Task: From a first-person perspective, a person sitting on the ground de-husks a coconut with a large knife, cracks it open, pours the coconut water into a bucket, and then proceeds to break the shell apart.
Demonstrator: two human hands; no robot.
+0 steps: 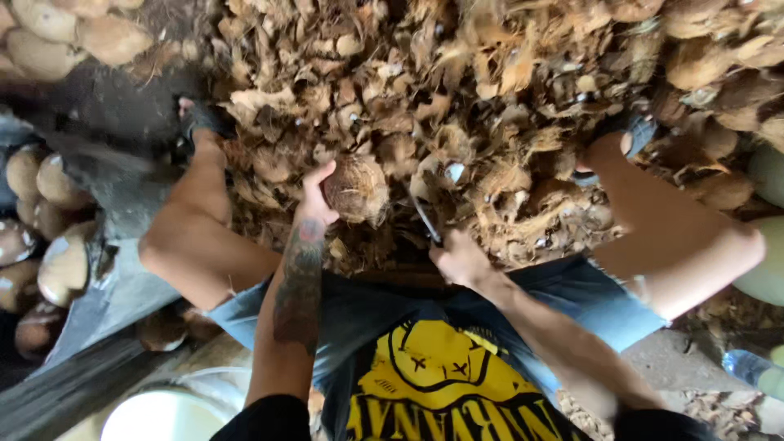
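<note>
The ground ahead is buried under a deep heap of brown coconut husk pieces [490,98], dry and fibrous, spreading across most of the view. At the left edge, a pile of husked coconuts [41,220] lies beside a grey sloping surface, and a few more pale ones sit at the top left corner. A white bucket rim [163,408] shows at the bottom left, and a clear plastic bottle [755,367] lies at the lower right.

The person sits with knees spread, wearing blue denim shorts and a black and yellow shirt, feet planted in the husk heap.

The left hand [314,200] reaches forward on a tattooed forearm and grips a round, hairy brown coconut [357,189], fingers wrapped round its left side, holding it just above the husks between the knees. The right hand [461,260] is clenched round the handle of a curved metal blade [425,216] (only its narrow dark edge shows clearly), whose tip points up towards the coconut, near its right side; whether the blade touches the shell cannot be told.
</note>
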